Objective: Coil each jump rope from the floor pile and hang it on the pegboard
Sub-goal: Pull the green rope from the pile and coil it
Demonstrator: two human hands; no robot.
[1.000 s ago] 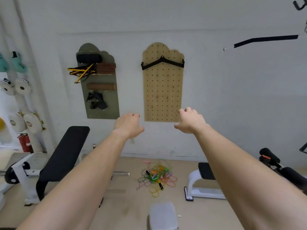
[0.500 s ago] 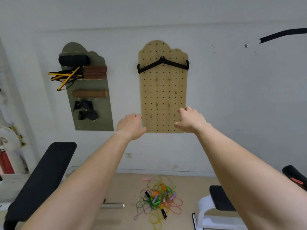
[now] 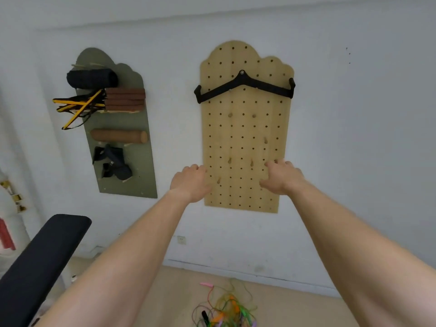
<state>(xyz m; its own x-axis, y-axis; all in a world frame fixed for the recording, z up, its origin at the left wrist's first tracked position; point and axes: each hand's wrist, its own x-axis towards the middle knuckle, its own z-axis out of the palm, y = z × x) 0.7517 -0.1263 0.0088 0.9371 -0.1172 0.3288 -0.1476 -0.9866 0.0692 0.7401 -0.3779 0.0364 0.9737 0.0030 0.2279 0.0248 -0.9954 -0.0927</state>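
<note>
A tan wooden pegboard [image 3: 243, 142] hangs on the white wall with several short wooden pegs and a black V-shaped cable handle [image 3: 245, 87] near its top. A tangle of coloured jump ropes [image 3: 226, 310] lies on the floor below, at the frame's bottom edge. Both my arms are stretched forward at the board's lower part. My left hand [image 3: 190, 181] is at the board's lower left edge, fingers loosely curled, holding nothing. My right hand [image 3: 282, 177] is in front of the lower right area, fingers also loosely curled and empty.
A green wall board [image 3: 141, 175] to the left carries a black roll, brown rolls, yellow-black straps and black ankle straps. A black padded bench [image 3: 40, 263] angles up at the lower left. White weight plates show at the far left edge.
The view has come closer to the wall and tilted up, so the pegboard looks bigger and the rope pile has slid to the bottom edge. Both hands stay raised and empty.
</note>
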